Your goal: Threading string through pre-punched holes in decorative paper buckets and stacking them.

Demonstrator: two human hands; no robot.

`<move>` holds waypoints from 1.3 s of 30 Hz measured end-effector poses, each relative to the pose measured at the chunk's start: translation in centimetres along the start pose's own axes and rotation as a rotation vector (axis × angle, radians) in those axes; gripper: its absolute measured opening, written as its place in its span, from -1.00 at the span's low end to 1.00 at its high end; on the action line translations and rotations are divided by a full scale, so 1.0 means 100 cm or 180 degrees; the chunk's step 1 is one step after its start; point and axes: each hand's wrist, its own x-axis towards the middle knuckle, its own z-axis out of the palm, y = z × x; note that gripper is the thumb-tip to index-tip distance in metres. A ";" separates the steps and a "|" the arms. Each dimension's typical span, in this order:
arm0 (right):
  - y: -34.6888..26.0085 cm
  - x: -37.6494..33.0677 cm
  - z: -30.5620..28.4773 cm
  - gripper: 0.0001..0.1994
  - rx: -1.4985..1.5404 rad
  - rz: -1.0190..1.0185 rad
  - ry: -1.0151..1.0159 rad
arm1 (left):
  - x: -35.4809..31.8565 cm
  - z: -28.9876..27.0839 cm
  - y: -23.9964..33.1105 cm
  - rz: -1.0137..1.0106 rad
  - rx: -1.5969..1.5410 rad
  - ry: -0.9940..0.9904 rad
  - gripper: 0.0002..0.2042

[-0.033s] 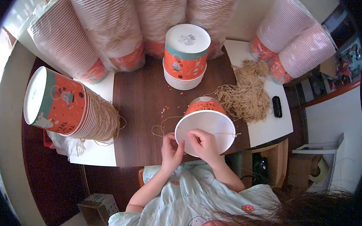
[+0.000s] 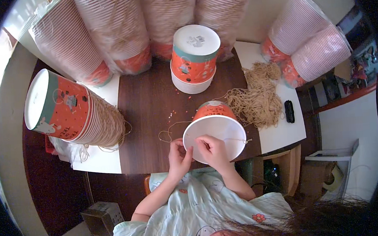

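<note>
A paper bucket, orange outside and white inside, lies tilted on the table with its mouth toward me. My left hand is closed at the bucket's left rim, thumb on the inner side and fingers outside. Inside the mouth, my right hand pinches thin tan string, its fingertips close to the left wall. That string runs across the inside to a knot at the right rim. Left of the bucket, a loose loop of string lies on the table. The exact grip at the fingertips is partly hidden.
Behind the bucket stands an upside-down stack of orange buckets. A strung stack leans at the left. Tan string is heaped at the right, beside a black object. Several plastic-wrapped bucket stacks line the back.
</note>
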 end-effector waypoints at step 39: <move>-0.006 0.021 -0.020 -0.89 -0.0350 -0.0056 -0.1163 | -0.003 0.001 0.022 -0.0857 -0.1382 -0.0017 -0.74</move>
